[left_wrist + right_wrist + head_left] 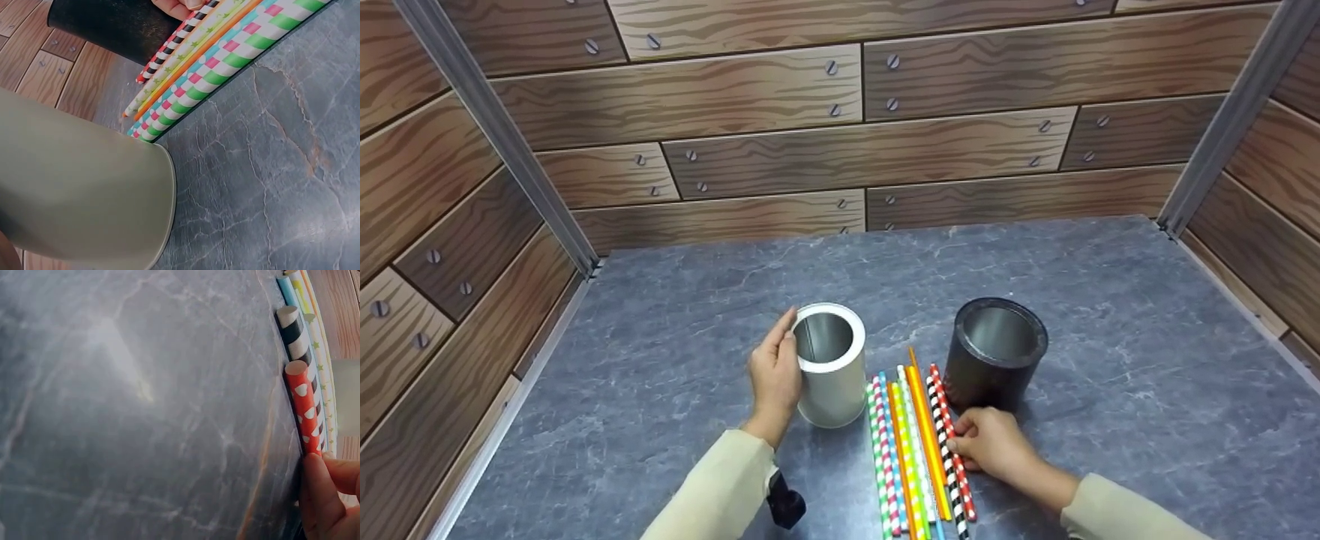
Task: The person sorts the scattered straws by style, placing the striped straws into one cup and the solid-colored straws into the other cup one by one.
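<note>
A white hollow cylinder [832, 390], like a can with a thick rim, stands upright. My left hand [776, 375] rests against its left side, fingers fairly straight. To the right lies a row of paper straws [904, 450], striped, dotted and starred in several colors. My right hand [994, 446] pinches the red straw with white hearts [304, 408] between thumb and fingers at the row's right edge. Beside it lies a black-and-white striped straw [293, 334]. Just beyond my right hand stands a black hollow cylinder [997, 360], open at the top.
The grey marbled tabletop [697, 300] spreads under everything. Wood-patterned panels [780, 90] enclose the back and both sides, with metal posts [502, 142] at the corners. A small black device [786, 504] hangs at my left sleeve.
</note>
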